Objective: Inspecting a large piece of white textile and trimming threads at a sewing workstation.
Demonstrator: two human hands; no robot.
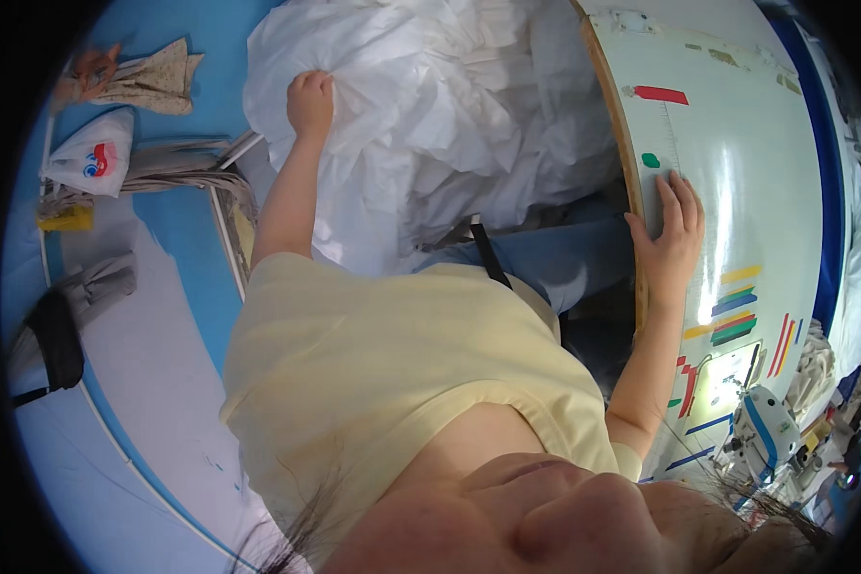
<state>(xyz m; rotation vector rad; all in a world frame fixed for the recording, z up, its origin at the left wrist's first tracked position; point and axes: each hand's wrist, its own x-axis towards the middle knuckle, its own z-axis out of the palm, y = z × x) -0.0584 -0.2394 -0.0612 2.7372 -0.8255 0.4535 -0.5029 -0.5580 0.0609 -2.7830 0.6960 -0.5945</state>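
Observation:
A large, crumpled heap of thin white fabric (450, 105) fills the space beyond my lap and to the left of a pale work table (765, 210). My left hand (311, 103) is closed in a fist on the left part of the heap, with cloth gathered at the fingers. On the table near its wooden edge, my right hand (674, 230) lies flat with thumb and fingers apart, holding nothing. Just beyond its fingertips are a green tape mark (651, 161) and a red tape strip (660, 94).
A white sewing machine (767, 430) stands on the table at the lower right, near a lit panel (725, 383). Several coloured tape strips (735, 304) mark the tabletop. At the left hang a white plastic bag (91, 158), grey strips (177, 172) and a black cloth (55, 340).

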